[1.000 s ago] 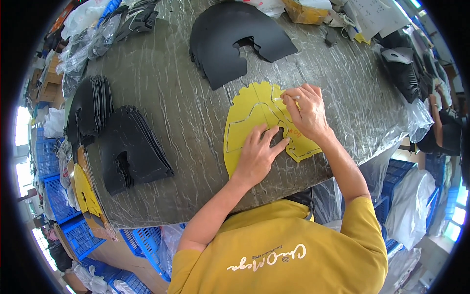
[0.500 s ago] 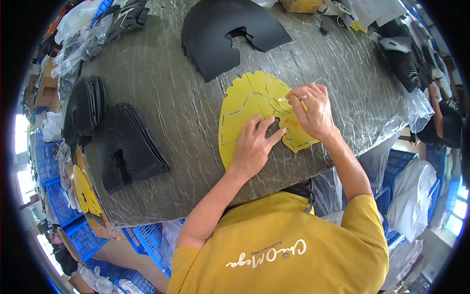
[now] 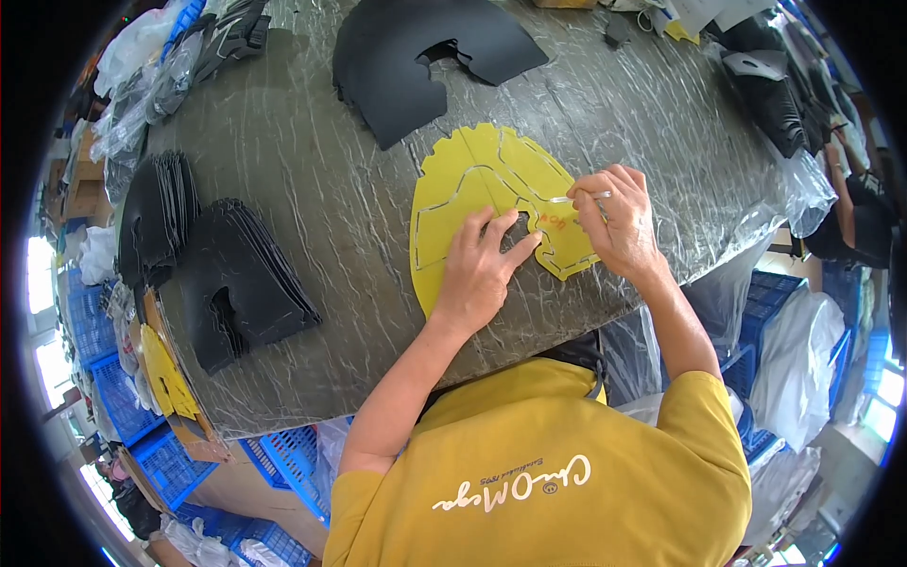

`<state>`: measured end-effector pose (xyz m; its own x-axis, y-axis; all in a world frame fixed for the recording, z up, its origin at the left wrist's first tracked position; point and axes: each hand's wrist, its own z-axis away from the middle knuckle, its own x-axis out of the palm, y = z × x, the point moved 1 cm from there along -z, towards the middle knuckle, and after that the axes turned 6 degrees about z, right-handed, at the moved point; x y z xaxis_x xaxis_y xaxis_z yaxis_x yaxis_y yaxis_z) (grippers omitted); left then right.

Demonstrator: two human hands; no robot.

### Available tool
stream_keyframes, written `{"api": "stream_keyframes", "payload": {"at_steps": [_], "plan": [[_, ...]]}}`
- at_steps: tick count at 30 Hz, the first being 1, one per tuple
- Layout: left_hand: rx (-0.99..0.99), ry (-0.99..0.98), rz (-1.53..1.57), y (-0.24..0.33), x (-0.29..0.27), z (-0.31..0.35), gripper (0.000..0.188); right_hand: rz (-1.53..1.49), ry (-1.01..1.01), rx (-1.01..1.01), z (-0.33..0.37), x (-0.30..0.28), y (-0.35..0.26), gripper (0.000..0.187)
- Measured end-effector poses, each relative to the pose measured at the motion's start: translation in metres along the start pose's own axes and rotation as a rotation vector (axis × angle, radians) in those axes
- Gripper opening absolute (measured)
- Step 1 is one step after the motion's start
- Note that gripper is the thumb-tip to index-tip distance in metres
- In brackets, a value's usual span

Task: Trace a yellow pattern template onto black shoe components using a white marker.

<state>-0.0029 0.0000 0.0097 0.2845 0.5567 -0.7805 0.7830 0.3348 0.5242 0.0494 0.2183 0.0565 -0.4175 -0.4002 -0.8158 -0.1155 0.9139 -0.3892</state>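
A yellow template sheet (image 3: 444, 222) with slots cut along curved lines lies on the table in front of me. Spread over its lower middle, my left hand (image 3: 479, 267) presses it down with fingers apart, the fingertips beside a dark cutout. My right hand (image 3: 619, 217) pinches a thin white pen (image 3: 593, 197), its tip at a slot on the template's right side. What lies under the template is mostly hidden. Beyond it rests a black curved piece (image 3: 387, 66) with a notch in its near edge.
Two stacks of black cut pieces, one nearer (image 3: 250, 283) and one farther left (image 3: 156, 217), sit at the table's left. Plastic film covers the table (image 3: 350, 255). Blue crates (image 3: 175, 463) stand below its edge. At far right another person's arm (image 3: 844, 194) shows beside black pieces (image 3: 765, 104).
The pen in my right hand has moved down along the template's right side. The template and black pieces appear slightly shifted up and left in view. My left hand still presses the sheet.
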Motion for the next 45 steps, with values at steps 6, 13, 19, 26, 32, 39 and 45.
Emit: {"api": "stream_keyframes", "payload": {"at_steps": [6, 13, 19, 26, 32, 39, 45], "plan": [[-0.008, -0.013, -0.010, 0.000, 0.001, 0.001, 0.056, 0.014, 0.013, 0.054, 0.008, -0.009, 0.009, 0.006], [-0.009, -0.062, -0.025, -0.001, 0.001, 0.002, 0.053, 0.003, 0.022, 0.105, 0.013, -0.014, 0.014, 0.007], [-0.007, -0.067, -0.031, 0.000, -0.001, 0.001, 0.053, 0.071, 0.043, 0.089, 0.011, -0.014, 0.019, 0.008], [-0.007, -0.069, -0.030, 0.000, -0.001, 0.000, 0.048, 0.057, 0.071, 0.114, 0.007, -0.009, 0.023, 0.007], [0.002, -0.057, -0.030, 0.000, -0.003, -0.001, 0.049, 0.031, 0.083, 0.116, -0.004, -0.009, 0.023, 0.011], [0.009, -0.030, -0.023, 0.002, -0.003, -0.001, 0.052, 0.000, 0.078, 0.095, -0.034, 0.017, 0.028, 0.012], [0.000, -0.035, -0.009, 0.001, -0.002, 0.000, 0.051, 0.000, 0.048, 0.059, -0.041, 0.029, 0.030, 0.011]]}}
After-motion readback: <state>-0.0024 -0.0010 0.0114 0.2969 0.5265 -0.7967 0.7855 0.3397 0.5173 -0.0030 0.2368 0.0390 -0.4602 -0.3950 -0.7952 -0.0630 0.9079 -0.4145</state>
